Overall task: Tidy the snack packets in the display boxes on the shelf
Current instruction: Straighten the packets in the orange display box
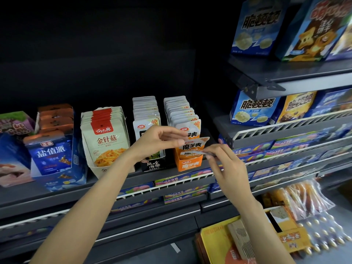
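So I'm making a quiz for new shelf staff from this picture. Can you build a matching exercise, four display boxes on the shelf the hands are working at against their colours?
Things:
1. Box under the hands, holding the packet that the left hand and right hand pinch
2. Box just left of it, with white packets
3. Box with red-topped mushroom packets
4. Box with packets left of the mushroom box

Colours:
A. Blue
B. Orange
C. Cream
D. Black

Pairs: 1-B, 2-D, 3-C, 4-A
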Available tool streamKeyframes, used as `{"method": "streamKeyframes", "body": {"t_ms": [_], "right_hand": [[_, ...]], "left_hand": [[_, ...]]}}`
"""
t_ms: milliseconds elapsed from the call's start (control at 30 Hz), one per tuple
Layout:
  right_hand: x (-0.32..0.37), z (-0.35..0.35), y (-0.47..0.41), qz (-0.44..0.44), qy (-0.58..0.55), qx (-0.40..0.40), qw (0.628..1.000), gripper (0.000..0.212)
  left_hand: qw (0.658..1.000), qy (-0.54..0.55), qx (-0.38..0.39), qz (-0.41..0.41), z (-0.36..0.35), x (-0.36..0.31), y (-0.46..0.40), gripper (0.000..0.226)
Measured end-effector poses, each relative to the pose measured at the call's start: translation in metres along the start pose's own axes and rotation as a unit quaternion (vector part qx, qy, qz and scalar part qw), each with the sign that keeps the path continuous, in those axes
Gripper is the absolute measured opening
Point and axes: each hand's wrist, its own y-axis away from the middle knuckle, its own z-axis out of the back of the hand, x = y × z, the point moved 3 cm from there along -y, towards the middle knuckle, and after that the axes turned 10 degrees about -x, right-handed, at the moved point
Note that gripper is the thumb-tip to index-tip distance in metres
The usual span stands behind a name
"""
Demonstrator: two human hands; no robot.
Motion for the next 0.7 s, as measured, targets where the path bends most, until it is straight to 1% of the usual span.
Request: {"method": "streamKeyframes", "body": {"t_ms": [67,133,167,200,233,267,333,400,500,567,600,700], "right_hand": [[0.0,0.001,-0.001,0.003,0.001,-0.002,1.0,0.025],[0.0,0.002,-0.002,0.005,0.001,-0.003,1.0,0.025],[0.0,0.001,-0.003,0.006,0.001,-0.003,1.0,0.025],[0.0,0.001,-0.004,0.006,0.002,-0.003,1.0,0.025],[0.0,0.0,-0.004,0.007,0.003,-0.003,1.0,0.025],[0.0,0.0,-0.005,0.007,0.002,-0.004,1.0,0.025],[0.0,0.0,-0.005,0.007,-0.001,-0.002,1.0,0.023],[0.0,0.001,-0.006,0.008,0.002,0.001,1.0,0.023],[0.002,0.003,-0.009,0.009,0.006,-0.002,1.0,0.025],[0.006,0.007,-0.011,0.01,0.005,-0.014,1.0,0.032],[0.01,0.008,-0.014,0.01,0.004,-0.025,1.0,0.036],[0.023,0.012,-0.032,0.031,0.009,-0.074,0.997,0.04]], "left_hand": [[0.998,-0.058,-0.022,-0.032,0.0,-0.001,-0.001,0.02],[0.981,-0.156,-0.08,-0.086,0.001,-0.004,-0.001,0.017],[0.962,-0.212,-0.108,-0.137,0.001,-0.006,0.0,0.017],[0.938,-0.26,-0.12,-0.196,-0.001,-0.007,0.0,0.018],[0.915,-0.298,-0.116,-0.246,-0.004,-0.007,0.001,0.02],[0.9,-0.324,-0.105,-0.271,-0.008,-0.006,0.002,0.021],[0.901,-0.335,-0.099,-0.256,-0.014,-0.006,0.002,0.02],[0.909,-0.312,-0.133,-0.241,-0.012,-0.011,0.002,0.02],[0.91,-0.244,-0.237,-0.237,0.006,-0.031,0.003,0.017],[0.91,-0.168,-0.308,-0.221,0.023,-0.046,0.005,0.014],[0.913,-0.122,-0.33,-0.207,0.029,-0.052,0.005,0.01],[0.918,0.006,-0.365,-0.155,0.044,-0.066,0.005,0.009]]}}
